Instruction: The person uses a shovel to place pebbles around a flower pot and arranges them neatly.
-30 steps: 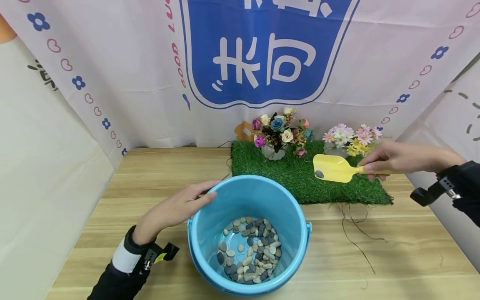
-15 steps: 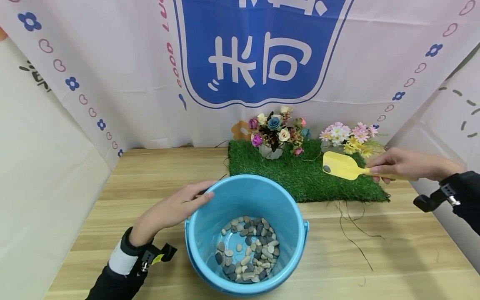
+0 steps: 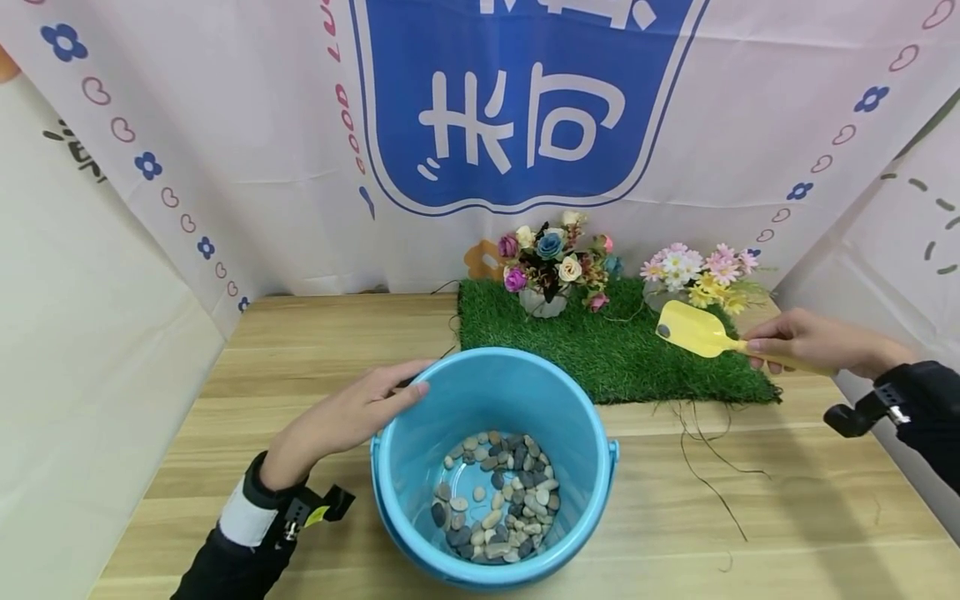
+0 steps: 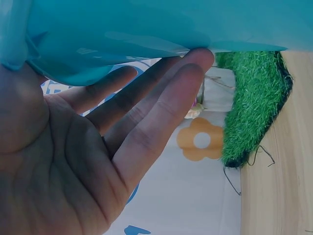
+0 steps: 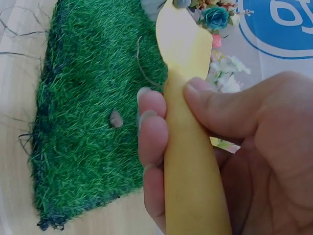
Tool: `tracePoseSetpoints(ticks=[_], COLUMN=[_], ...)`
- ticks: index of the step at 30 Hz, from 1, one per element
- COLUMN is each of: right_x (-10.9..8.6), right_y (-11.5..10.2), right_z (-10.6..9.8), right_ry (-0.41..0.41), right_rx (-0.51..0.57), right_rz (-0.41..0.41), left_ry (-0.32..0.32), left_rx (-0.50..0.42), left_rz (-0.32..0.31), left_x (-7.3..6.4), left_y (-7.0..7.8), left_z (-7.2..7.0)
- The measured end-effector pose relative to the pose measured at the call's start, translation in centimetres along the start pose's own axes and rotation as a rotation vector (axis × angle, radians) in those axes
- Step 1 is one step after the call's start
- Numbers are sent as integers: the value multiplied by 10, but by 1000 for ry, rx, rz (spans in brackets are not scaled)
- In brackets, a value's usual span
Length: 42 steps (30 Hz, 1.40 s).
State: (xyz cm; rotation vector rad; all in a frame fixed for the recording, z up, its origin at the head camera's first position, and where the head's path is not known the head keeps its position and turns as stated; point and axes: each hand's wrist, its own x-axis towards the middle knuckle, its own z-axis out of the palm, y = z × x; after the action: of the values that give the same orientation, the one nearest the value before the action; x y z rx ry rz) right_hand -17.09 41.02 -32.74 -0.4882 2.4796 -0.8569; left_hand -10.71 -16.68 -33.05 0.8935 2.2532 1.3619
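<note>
On and above the table (image 3: pixel 660 525), before a printed cloth (image 3: pixel 300 233), largest to smallest:

Turf (image 3: pixel 630 358): one green piece, flat at the back of the table, right of centre.

Bucket (image 3: pixel 487 392): blue, upright, in front of the turf, mouth up, its floor partly covered.

Roses (image 3: pixel 555 254) and daisies (image 3: pixel 693 271): two potted bunches, side by side at the turf's far edge.

Left hand (image 3: pixel 360 408): at the bucket's left rim, thumb over the edge, fingers nearly straight along the outer wall; a light hold, only slightly closed.

Right hand (image 3: pixel 813 342): closed about the scoop's handle, thumb along one side, fingers against the other; grip firm by its look.

Scoop (image 3: pixel 697 332): yellow, held above the turf in front of the daisies, blade towards the bucket but well apart from it.

Pebbles (image 3: pixel 498 550): grey, tan and dark, many, loose inside the bucket, a bare patch of floor among them.

Mat pebble (image 5: pixel 116 119): single, brownish, on the turf, beside the scoop in the right wrist view.

Scoop pebble (image 3: pixel 663 331): single, grey, near the blade's front lip.

Step in hand, as judged: carrying one pebble on the scoop. Next move, as judged: calls for a level blade, since the load sits near the lip, and a steady bucket.
</note>
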Motion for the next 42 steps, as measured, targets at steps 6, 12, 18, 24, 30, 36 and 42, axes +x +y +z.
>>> tracePoseSetpoints(ticks=[6,12,18,24,30,36,42], right_x=[0,-2,-1,-1,0,3,5], right_y=[12,26,36,44,49,52,53], right_z=[1,2,4,5,6,8,9], right_ry=[28,51,66,73,72,76,75], right_rx=[-24,-55,-68,-72,-53,-32,-18], right_rz=[51,105,137,167,176,181,190], left_ry=[-3,5,7,1,-2,-7,-13], left_rx=[-11,4,6,-4,-2,-11,-24], left_rz=[-2,5,5,5,3,4,15], left_x=[-1,1,1,-1,-3,-2,-2], left_y=[23,-4,-6,17,28,25,25], left_z=[0,0,0,0,-1,-1,0])
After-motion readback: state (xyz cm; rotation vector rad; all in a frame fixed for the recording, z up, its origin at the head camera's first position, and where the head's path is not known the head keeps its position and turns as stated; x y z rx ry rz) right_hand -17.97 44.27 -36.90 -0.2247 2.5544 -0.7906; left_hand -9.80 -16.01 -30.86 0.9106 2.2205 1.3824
